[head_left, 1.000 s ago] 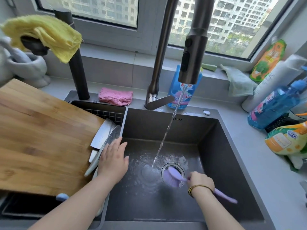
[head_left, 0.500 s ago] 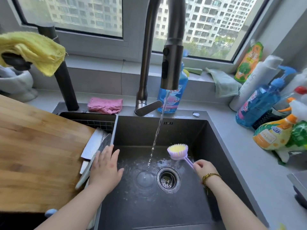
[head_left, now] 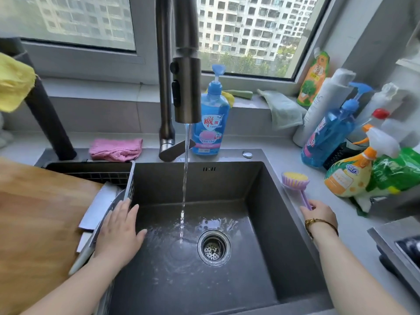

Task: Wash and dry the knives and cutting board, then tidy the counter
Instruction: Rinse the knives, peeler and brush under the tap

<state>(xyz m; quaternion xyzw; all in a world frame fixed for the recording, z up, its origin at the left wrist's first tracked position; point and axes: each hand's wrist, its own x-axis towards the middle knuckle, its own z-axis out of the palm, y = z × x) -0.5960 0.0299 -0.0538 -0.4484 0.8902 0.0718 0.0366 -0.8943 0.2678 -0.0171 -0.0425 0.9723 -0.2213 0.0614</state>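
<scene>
A wooden cutting board (head_left: 38,226) lies over the left of the sink. Knife blades (head_left: 98,208) rest between the board and the sink basin, a wide cleaver blade on top. My left hand (head_left: 119,233) lies flat with straight fingers on the blades at the basin's left rim. My right hand (head_left: 319,214) grips the purple handle of a dish brush (head_left: 295,179), whose yellow-bristled head rests on the counter at the sink's right rim. Water runs from the faucet (head_left: 186,87) into the dark sink (head_left: 268,201).
A blue dish soap bottle (head_left: 210,123) stands behind the faucet. A pink cloth (head_left: 116,148) lies at the back left, a yellow cloth (head_left: 13,85) hangs on a dark post. Spray and cleaner bottles (head_left: 350,176) crowd the right counter. A green cloth (head_left: 281,108) lies on the sill.
My right hand lifted the brush from the drain, carried it right and set its head on the counter at the sink's right rim. My left hand stayed on the blades.
</scene>
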